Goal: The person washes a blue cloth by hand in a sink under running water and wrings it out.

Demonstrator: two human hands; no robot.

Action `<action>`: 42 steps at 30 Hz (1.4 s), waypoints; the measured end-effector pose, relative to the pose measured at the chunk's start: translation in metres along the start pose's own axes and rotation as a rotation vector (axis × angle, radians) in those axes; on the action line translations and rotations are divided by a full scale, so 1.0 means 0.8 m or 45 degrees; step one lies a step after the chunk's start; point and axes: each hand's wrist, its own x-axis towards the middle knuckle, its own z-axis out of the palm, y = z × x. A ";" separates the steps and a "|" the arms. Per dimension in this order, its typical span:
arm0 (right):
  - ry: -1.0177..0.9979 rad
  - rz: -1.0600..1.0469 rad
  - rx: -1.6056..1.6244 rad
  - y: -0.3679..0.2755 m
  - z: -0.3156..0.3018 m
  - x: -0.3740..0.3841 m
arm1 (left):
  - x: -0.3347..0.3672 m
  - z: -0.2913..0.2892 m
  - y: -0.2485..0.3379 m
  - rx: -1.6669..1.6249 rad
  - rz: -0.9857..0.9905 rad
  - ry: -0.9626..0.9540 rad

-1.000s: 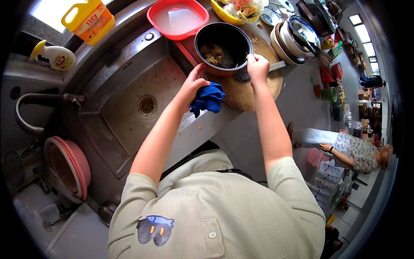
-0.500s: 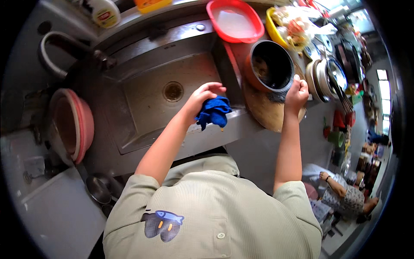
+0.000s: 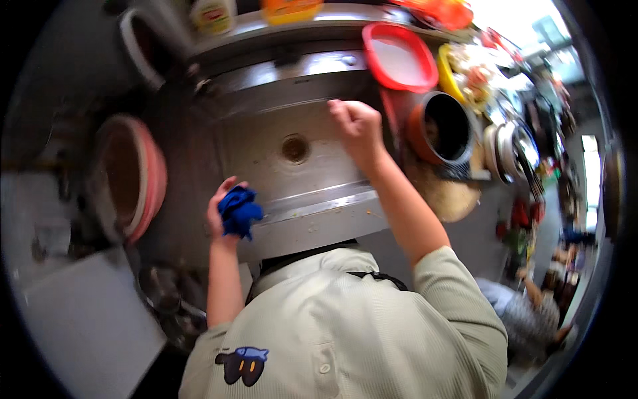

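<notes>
A bunched blue cloth [image 3: 239, 213] is in my left hand [image 3: 215, 214], whose fingers curl around its upper side. Hand and cloth are at the front left edge of the steel sink [image 3: 256, 156]. Over the sink's right part, my right hand [image 3: 362, 133] is closed in a fist; whatever may be inside it is hidden. Below and left of that fist, the round drain [image 3: 296, 149] shows in the sink floor. Just right of the sink, an orange pot [image 3: 420, 133] with a dark inside stands on a round wooden board [image 3: 455, 203], apart from both hands.
A red basin [image 3: 399, 84] and a yellow bowl [image 3: 447, 74] stand behind the pot; stacked bowls [image 3: 492, 151] are to its right. Pink basins [image 3: 156, 179] lean left of the sink. Bottles [image 3: 214, 16] line the back ledge. Another person [image 3: 531, 319] is at lower right.
My right hand has left the pot's rim and moved left over the sink. My left hand has carried the blue cloth left and toward me. The whole view has shifted somewhat.
</notes>
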 end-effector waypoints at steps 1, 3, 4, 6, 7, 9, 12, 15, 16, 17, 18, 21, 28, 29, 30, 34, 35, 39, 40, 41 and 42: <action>-0.012 -0.027 -0.065 0.001 -0.002 0.001 | -0.001 -0.008 -0.002 -0.032 0.001 0.007; 0.003 0.003 -0.131 -0.002 -0.028 0.004 | -0.003 -0.003 -0.006 0.018 -0.030 0.005; 0.124 0.059 -0.108 0.000 -0.047 0.002 | -0.002 -0.010 -0.009 0.035 -0.047 -0.006; 0.494 0.034 -0.062 0.028 -0.078 0.000 | 0.005 -0.008 -0.012 0.075 -0.028 0.056; 0.512 0.039 -0.086 0.046 -0.108 -0.007 | 0.005 0.006 -0.013 0.025 -0.050 -0.005; 0.655 -0.389 -0.706 0.067 -0.171 -0.026 | 0.014 0.018 -0.016 0.112 -0.038 0.005; 0.809 0.275 0.229 0.101 -0.214 -0.061 | 0.039 0.045 -0.019 0.083 -0.040 0.045; 0.399 0.220 0.149 0.051 -0.163 -0.040 | 0.048 0.068 -0.005 -0.009 -0.061 0.012; 0.290 0.157 0.049 0.037 -0.133 -0.026 | 0.048 0.072 0.002 -0.067 -0.046 0.030; 0.184 0.092 -0.061 0.018 -0.100 -0.011 | 0.047 0.073 0.008 -0.131 -0.038 0.043; 0.019 0.021 0.018 0.004 -0.068 0.001 | 0.049 0.059 0.012 -0.166 -0.012 -0.065; -0.382 0.040 0.300 0.001 0.029 0.030 | 0.042 0.064 0.035 -0.186 0.101 -0.065; -0.771 -0.101 0.004 -0.023 0.232 0.107 | 0.010 0.041 0.091 -0.025 0.287 0.100; -0.778 -0.109 0.010 -0.012 0.254 0.110 | 0.008 0.039 0.096 -0.026 0.298 0.106; -0.720 -0.141 -0.030 -0.002 0.275 0.111 | 0.007 0.038 0.100 -0.022 0.302 0.135; -0.837 0.067 -0.092 -0.026 0.297 0.107 | 0.007 0.026 0.103 -0.101 0.356 0.176; -0.976 0.266 -0.051 -0.035 0.296 0.105 | 0.006 0.024 0.105 -0.110 0.352 0.171; -0.716 0.125 0.092 0.019 0.305 0.097 | 0.031 0.027 0.101 -0.114 0.354 0.119; -0.772 0.213 0.154 0.000 0.301 0.095 | 0.039 0.020 0.101 -0.122 0.376 0.106; -0.873 0.333 0.175 -0.011 0.297 0.097 | 0.049 0.015 0.101 -0.119 0.382 0.103; -0.794 0.104 0.087 -0.006 0.296 0.097 | 0.056 0.021 0.104 -0.097 0.350 0.085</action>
